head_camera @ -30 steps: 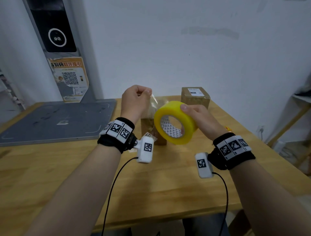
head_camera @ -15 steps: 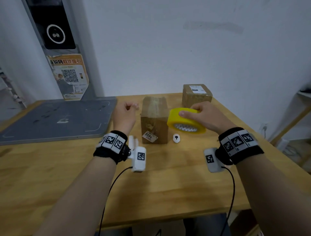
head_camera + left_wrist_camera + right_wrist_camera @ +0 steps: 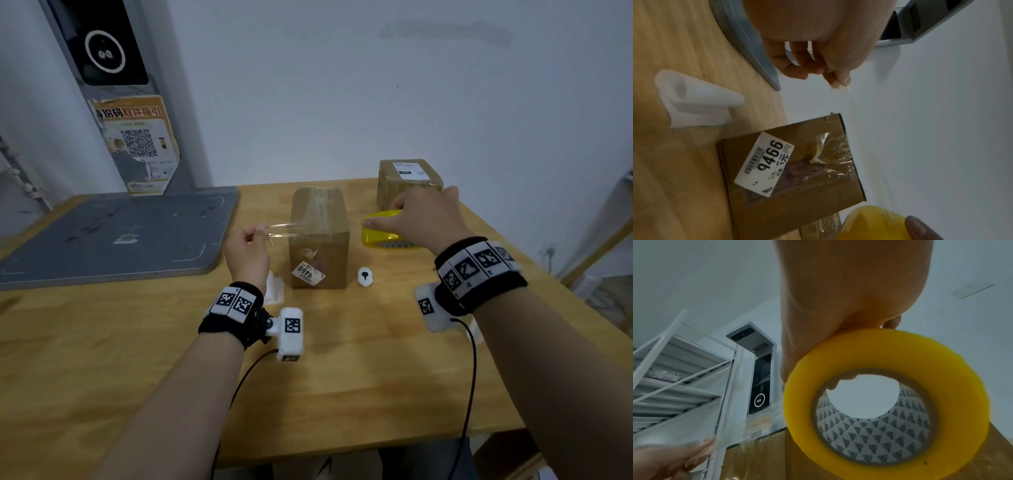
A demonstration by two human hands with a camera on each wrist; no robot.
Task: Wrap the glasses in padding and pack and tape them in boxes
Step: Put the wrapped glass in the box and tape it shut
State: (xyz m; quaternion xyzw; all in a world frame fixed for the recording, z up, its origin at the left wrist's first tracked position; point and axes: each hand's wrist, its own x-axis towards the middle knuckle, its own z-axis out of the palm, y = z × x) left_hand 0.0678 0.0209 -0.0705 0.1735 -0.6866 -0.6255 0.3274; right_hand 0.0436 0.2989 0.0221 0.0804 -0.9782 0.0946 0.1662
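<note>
A tall brown cardboard box with a white 9466 label stands mid-table. My right hand grips a yellow tape roll to the right of the box; the roll fills the right wrist view. A clear strip of tape stretches from the roll across the box's near face to my left hand, which pinches its free end left of the box. A second, taped brown box sits behind the roll.
A rolled piece of white foam padding lies on the wooden table beside my left wrist. A small white round object sits right of the box. A grey scale platform covers the back left; shelving stands at the right edge.
Both hands came down from chest height. The roll moved to the right of the box, the left hand to its left, and the tape strip now spans the box.
</note>
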